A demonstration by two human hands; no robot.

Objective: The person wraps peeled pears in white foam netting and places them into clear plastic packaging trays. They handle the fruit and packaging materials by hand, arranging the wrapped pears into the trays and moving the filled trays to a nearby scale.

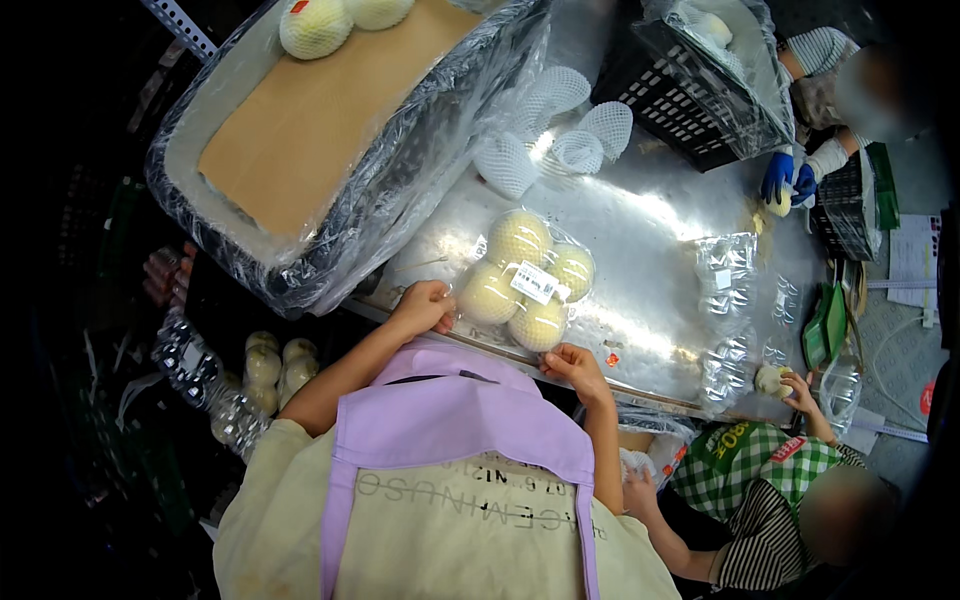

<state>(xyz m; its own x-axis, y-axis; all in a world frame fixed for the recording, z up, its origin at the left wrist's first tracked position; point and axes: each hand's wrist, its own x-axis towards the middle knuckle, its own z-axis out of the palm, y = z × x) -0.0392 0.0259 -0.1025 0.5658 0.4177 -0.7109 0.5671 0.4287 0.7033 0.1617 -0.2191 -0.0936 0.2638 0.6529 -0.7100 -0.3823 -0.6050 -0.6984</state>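
Note:
A clear plastic pack of several pale yellow round fruits in foam nets (517, 281) lies on the metal table before me, with a white printed label on top. My left hand (424, 307) pinches the near left edge of the clear packaging. At the near right edge, by the table's rim, my right hand (577, 369) has its fingertips closed on the packaging too. Beyond the pack lie several empty white foam nets (555, 124).
A plastic-lined crate with cardboard (322, 127) stands at upper left, a black crate (682, 90) at upper right. Clear plastic trays (726, 289) lie to the right. One co-worker's blue-gloved hands (789, 180) hold a fruit; another co-worker's bare hand (802, 394) touches a netted fruit.

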